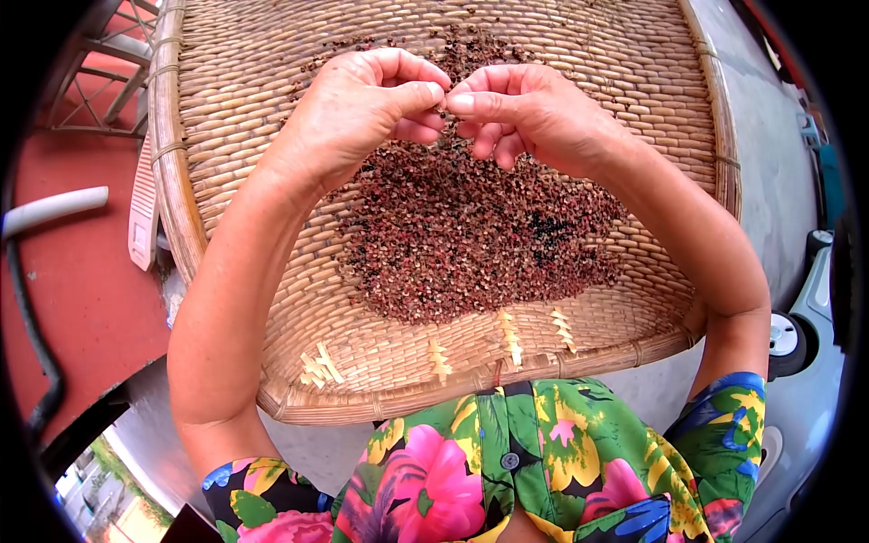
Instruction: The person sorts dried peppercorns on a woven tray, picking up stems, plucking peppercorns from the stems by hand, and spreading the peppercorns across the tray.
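My left hand (367,104) and my right hand (534,113) meet fingertip to fingertip over the upper middle of a woven basket tray (299,290). Each is pinched shut, thumb against forefinger. A tiny dark bit shows where the fingertips meet, too small to name. Under them spreads a heap of reddish-brown husks mixed with black seeds (480,235), which look like Sichuan peppercorns. The heap is thickest in the tray's middle and thins out towards the far side.
Pale woven strips in the tray's near edge (439,360) form small patterns. To the left are a red floor (90,299), a white pipe (54,210), a black hose (41,353) and a metal frame (113,68). A light-blue wheeled thing (806,335) stands at right.
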Demonstrator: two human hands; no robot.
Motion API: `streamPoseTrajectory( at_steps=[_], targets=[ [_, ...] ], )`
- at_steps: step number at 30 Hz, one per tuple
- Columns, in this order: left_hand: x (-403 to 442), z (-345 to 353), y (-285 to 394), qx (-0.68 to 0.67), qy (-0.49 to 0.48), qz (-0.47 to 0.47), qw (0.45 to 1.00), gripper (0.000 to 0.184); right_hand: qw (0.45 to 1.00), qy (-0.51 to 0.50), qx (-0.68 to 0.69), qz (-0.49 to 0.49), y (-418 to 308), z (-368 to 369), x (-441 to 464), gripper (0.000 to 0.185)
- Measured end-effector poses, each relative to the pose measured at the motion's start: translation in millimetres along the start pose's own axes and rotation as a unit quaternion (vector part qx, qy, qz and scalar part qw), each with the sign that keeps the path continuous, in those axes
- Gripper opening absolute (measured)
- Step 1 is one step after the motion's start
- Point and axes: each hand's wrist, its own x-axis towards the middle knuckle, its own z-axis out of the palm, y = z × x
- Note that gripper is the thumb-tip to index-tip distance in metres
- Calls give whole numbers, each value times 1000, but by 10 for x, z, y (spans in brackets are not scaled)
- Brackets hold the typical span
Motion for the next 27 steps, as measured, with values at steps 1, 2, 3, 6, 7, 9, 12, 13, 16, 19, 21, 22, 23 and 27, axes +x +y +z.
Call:
streamPoseTrajectory(
  at_steps=[1, 2, 3, 6, 7, 9, 12, 13, 16, 19, 21, 22, 23, 27],
  targets=[
    [2, 1, -3, 0, 0, 0, 1000, 16, 1000, 3, -5, -1, -11, 1, -7, 24],
    [3, 3, -5, -2, -1, 1, 1000, 16, 1000, 2, -5, -1, -24, 0, -10, 24],
    [1, 5, -6, -4, -1, 2, 1000, 15, 1000, 8, 18, 9, -36, 2, -12, 22],
    [-7, 22, 19, 30, 2, 4, 1000, 17, 1000, 19, 12, 6, -32, 27, 0, 18],
    [-6, 17, 15, 30, 2, 3, 1000, 17, 1000, 25, -18, -8, -27, 35, 4, 16],
    [-3, 2, 5, -22, -16, -6, 1000, 19, 1000, 19, -13, -15, -20, 33, 0, 16],
    [-11, 2, 6, -38, -29, -16, 999, 20, 1000, 16, -5, -22, -14, 26, 2, 16],
    [-11, 2, 7, -38, -29, -17, 999, 20, 1000, 19, -2, -21, -13, 24, 3, 16],
    [-10, 0, 6, -28, -33, -14, 999, 20, 999, 33, -17, -32, -39, 46, -4, 16],
    [-8, 1, -5, -21, -32, -9, 999, 20, 998, 36, -32, -35, -46, 24, -1, 21],
    [-2, 1, -4, -30, -46, -22, 998, 19, 998, 30, -29, -37, -46, 22, -7, 21],
    [0, 0, -3, -30, -46, -22, 998, 19, 999, 24, -27, -40, -49, 22, -8, 22],
    [2, 2, -3, -47, -52, -22, 997, 19, 999, 24, -27, -40, -45, 18, -8, 22],
    [-20, 78, -14, 53, -24, 28, 998, 19, 997, 51, -35, -47, -44, 21, -9, 20]
  ],
)
